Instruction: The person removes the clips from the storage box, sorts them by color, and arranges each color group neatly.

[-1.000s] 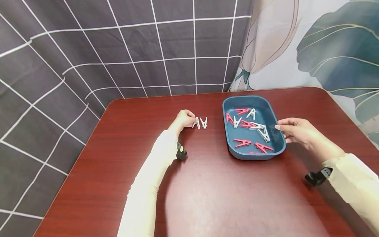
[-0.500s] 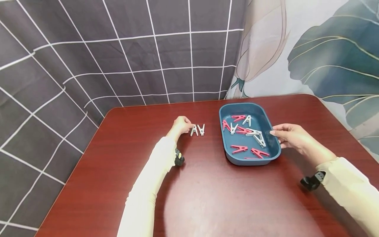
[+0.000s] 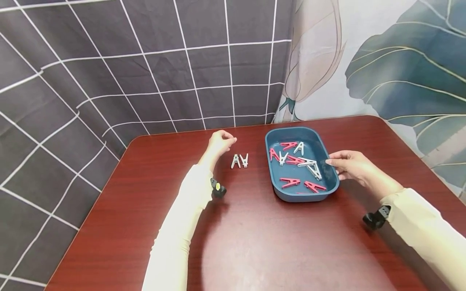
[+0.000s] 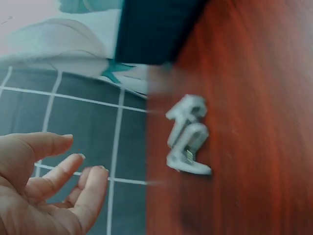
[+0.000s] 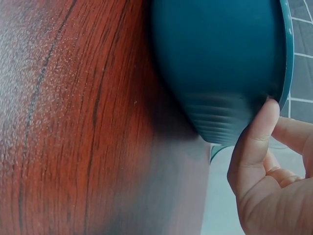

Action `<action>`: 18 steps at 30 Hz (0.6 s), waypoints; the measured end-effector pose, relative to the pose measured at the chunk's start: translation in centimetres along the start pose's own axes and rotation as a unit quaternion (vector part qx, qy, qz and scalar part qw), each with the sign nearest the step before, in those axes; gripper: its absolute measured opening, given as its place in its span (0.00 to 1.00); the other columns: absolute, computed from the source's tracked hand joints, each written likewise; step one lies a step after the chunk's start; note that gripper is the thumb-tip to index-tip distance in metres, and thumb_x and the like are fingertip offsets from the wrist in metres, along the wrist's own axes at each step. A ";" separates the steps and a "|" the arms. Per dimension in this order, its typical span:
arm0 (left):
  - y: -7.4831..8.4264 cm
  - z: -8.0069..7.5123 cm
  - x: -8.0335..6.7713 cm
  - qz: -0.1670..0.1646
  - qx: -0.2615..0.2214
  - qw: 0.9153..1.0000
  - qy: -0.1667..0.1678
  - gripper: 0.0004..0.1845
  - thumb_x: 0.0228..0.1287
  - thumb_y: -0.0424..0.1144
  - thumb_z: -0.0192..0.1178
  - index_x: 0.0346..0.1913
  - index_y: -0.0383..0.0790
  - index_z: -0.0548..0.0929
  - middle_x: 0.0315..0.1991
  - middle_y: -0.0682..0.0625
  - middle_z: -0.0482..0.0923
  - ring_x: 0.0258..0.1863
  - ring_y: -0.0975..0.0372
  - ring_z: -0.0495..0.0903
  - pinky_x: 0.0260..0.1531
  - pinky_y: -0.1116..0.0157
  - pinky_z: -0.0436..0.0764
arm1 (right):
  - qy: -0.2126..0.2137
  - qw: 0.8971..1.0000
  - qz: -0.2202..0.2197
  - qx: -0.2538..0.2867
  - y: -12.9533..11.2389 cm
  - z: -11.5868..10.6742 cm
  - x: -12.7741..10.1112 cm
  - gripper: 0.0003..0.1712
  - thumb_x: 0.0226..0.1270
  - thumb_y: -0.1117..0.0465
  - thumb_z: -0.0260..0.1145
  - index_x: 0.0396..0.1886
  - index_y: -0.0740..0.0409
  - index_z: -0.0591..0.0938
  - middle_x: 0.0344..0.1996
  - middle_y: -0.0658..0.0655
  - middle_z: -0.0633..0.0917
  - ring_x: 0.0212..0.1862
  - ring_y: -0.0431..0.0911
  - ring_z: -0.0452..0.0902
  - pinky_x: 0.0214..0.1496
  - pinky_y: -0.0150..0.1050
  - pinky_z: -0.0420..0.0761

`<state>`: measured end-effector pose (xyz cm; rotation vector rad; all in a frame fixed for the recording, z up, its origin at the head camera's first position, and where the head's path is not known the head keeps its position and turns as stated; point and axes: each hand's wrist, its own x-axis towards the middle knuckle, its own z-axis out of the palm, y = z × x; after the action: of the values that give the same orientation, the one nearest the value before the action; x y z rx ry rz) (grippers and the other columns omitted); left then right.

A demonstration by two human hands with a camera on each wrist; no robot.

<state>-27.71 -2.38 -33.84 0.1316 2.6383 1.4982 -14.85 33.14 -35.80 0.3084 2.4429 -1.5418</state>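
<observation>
White clips (image 3: pixel 244 163), a pair, lie just beside each other on the red-brown table (image 3: pixel 240 234), left of the blue tray (image 3: pixel 306 197). Left hand (image 3: pixel 219 143) hovers just far-left of them, fingers loosely spread, holding nothing. Right hand (image 3: pixel 351 165) pinches the tray's right rim. Inside it: red clips (image 3: pixel 290 182), more white ones.
</observation>
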 end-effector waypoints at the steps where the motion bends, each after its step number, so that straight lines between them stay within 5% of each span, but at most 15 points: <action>1: 0.4 0.2 0.0 0.008 -0.014 1.000 0.000 0.12 0.62 0.36 0.60 0.44 0.31 0.79 0.43 0.39 0.82 0.44 0.45 0.82 0.39 0.66 0.82 | 0.001 1.000 0.000 0.001 0.0 -0.1 -0.1 0.33 0.69 0.55 0.60 0.64 0.73 0.63 0.27 0.47 0.81 0.28 0.38 0.78 0.33 0.34 0.82; 4: 1.4 0.8 -0.3 0.037 -0.044 0.998 -0.005 0.11 0.63 0.34 0.59 0.45 0.29 0.79 0.45 0.37 0.82 0.45 0.43 0.81 0.42 0.63 0.83 | 0.004 1.000 0.002 0.006 0.0 -0.1 -0.2 0.34 0.69 0.54 0.60 0.64 0.73 0.63 0.27 0.47 0.81 0.28 0.38 0.78 0.33 0.34 0.82; 9: 2.8 2.5 -0.8 0.102 -0.024 0.994 -0.038 0.11 0.62 0.34 0.60 0.44 0.31 0.79 0.44 0.38 0.82 0.41 0.47 0.82 0.38 0.68 0.81 | 0.010 1.000 0.005 0.007 0.2 0.0 -0.1 0.33 0.69 0.55 0.60 0.64 0.73 0.64 0.27 0.47 0.81 0.27 0.38 0.78 0.33 0.34 0.82; 18: 5.1 5.7 -1.5 0.218 0.022 0.971 -0.095 0.11 0.60 0.33 0.62 0.45 0.32 0.79 0.44 0.40 0.82 0.42 0.53 0.82 0.44 0.68 0.79 | 0.004 1.000 -0.002 0.009 0.1 -0.1 -0.2 0.33 0.69 0.55 0.60 0.63 0.74 0.63 0.27 0.47 0.81 0.27 0.38 0.78 0.33 0.34 0.83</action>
<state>-25.34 4.88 -32.34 0.8616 2.5943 1.4437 -14.69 33.29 -35.77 0.3141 2.4380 -1.5669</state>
